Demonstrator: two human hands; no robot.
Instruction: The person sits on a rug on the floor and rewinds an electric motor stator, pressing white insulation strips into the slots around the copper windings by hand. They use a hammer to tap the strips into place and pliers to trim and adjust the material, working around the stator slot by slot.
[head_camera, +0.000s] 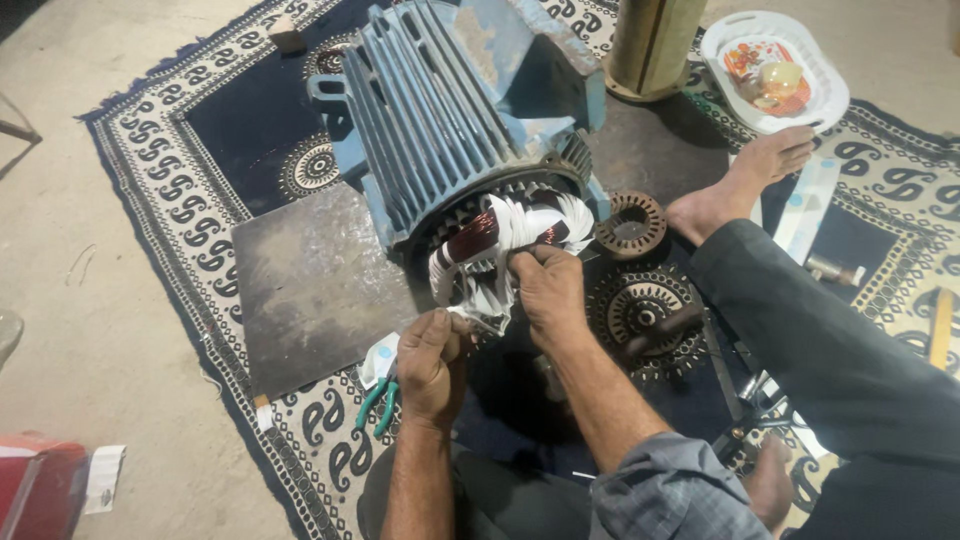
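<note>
At frame centre, left hand (432, 362) and right hand (548, 290) each pinch white insulation paper (497, 268) at the blue motor housing (455, 115), while upper right, a white basket (828, 92) holds small items.

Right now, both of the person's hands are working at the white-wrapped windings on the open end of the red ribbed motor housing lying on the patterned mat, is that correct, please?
Not quite: the ribbed motor housing is blue, not red. The rest holds: in the head view the left hand and right hand are both at the white-wrapped windings on its open end, and it lies on the patterned mat.
</note>
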